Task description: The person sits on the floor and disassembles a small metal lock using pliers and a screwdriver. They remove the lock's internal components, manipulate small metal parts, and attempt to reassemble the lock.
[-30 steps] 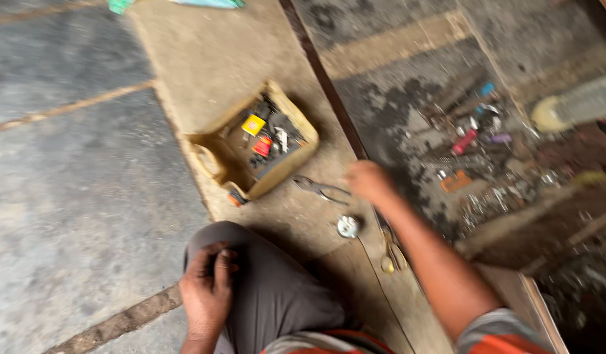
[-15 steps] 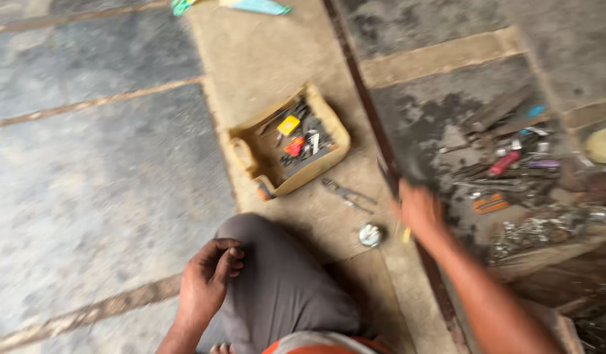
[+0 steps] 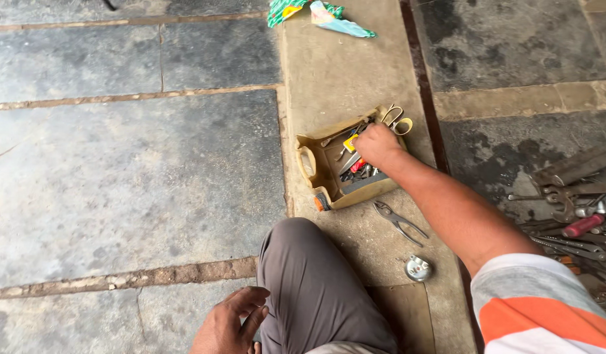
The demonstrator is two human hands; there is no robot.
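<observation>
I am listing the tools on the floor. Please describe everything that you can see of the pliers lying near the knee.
The pliers look like bare grey metal, with no coloured grips. They lie flat on the tan stone strip, jaws pointing up-left toward the small open box, the two handles spread apart toward the lower right. Nothing touches them: the right hand is in the box, and a small round metal part lies apart below.

right hand [image 3: 376, 144]: moves from the floor near the pliers [image 3: 399, 223] up into the cardboard box [image 3: 309, 172]
left hand [image 3: 229, 321]: slips off the knee [image 3: 296, 242], now beside it
</observation>
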